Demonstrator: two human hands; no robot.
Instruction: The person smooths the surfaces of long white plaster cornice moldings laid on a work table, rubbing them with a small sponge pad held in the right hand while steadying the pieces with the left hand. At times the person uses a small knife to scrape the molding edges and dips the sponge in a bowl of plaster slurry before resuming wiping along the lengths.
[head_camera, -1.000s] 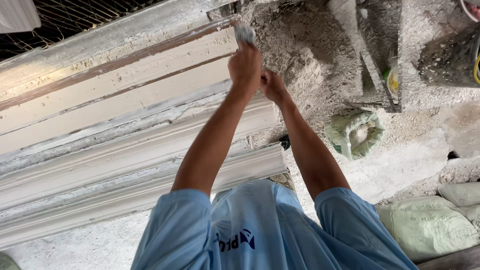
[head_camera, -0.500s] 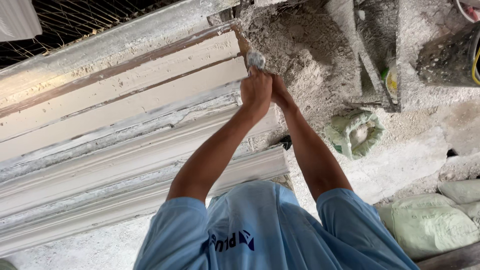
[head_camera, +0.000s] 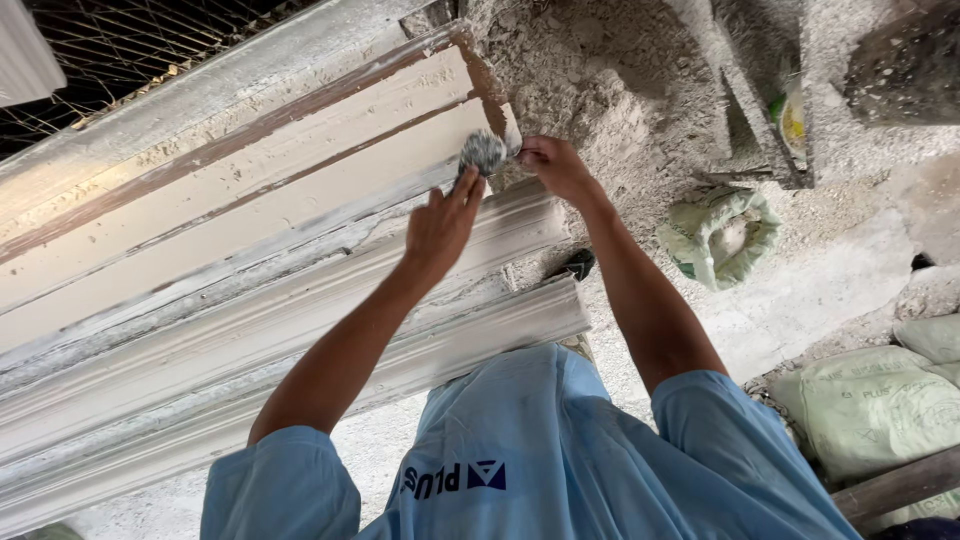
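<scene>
My left hand reaches forward with its fingertips on a small grey wad, pressing it against the end of a long white plaster moulding. My right hand comes in from the right, and its curled fingers pinch the same wad at the moulding's brown-edged end. The moulding lies slanted across the left half of the view, with several ridged cornice lengths stacked below it. My blue shirt fills the bottom.
A heap of grey powder and rubble lies behind the hands. An open green sack sits to the right and filled sacks lie at the lower right. Wire mesh is at the top left.
Both hands, clasped together on the wad higher up the moulding's end, have come down along it and spread apart. The view has moved closer.
</scene>
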